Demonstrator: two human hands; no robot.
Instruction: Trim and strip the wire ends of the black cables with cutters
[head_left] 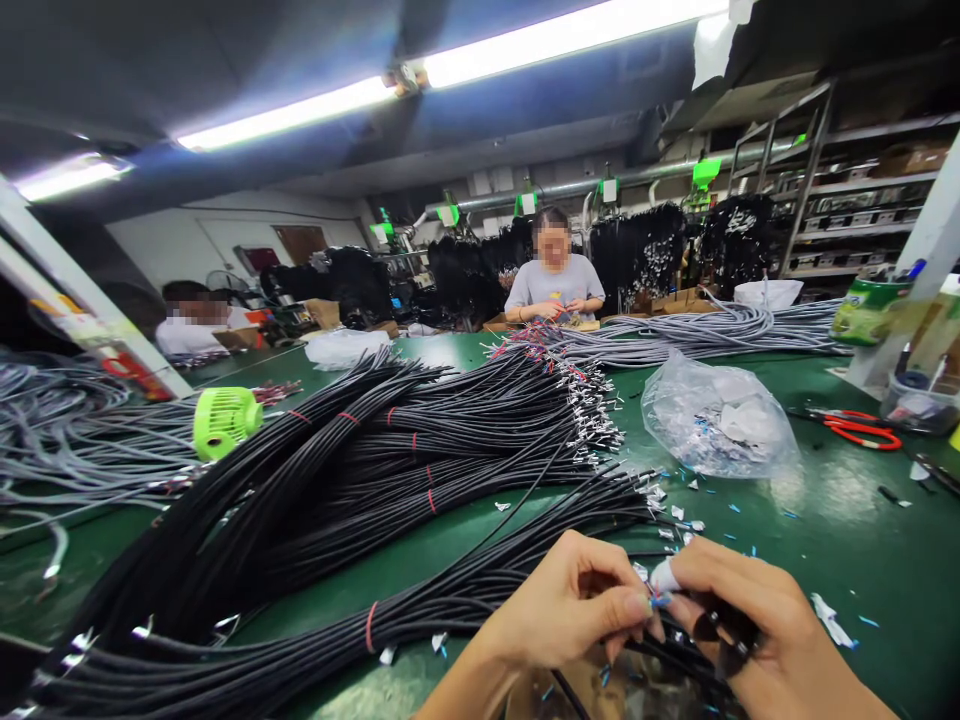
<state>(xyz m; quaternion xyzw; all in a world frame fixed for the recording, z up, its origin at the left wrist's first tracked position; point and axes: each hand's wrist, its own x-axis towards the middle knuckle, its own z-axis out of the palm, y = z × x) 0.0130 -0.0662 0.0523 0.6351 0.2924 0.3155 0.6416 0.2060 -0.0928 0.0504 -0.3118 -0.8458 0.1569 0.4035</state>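
My left hand [600, 600] is closed, its thumb and fingers pinching the stripped end of a black cable, where a thin blue wire [660, 600] shows. Close beside it, my right hand [765, 610] curls around a dark, shiny tool [727, 645], mostly hidden in the palm. White tape [664, 576] wraps a fingertip of that hand, and its fingers meet the same wire end. Left of the hands lies a bundle of black cables [420, 605], held by a red tie [371, 627].
More tied black cables [322, 480] cover the middle of the green table [810, 530]. A clear plastic bag of scraps [720, 415] and red-handled pliers [862, 428] lie at right. A green fan [225, 422] stands left, by grey cables [75, 430]. A co-worker [555, 280] sits opposite.
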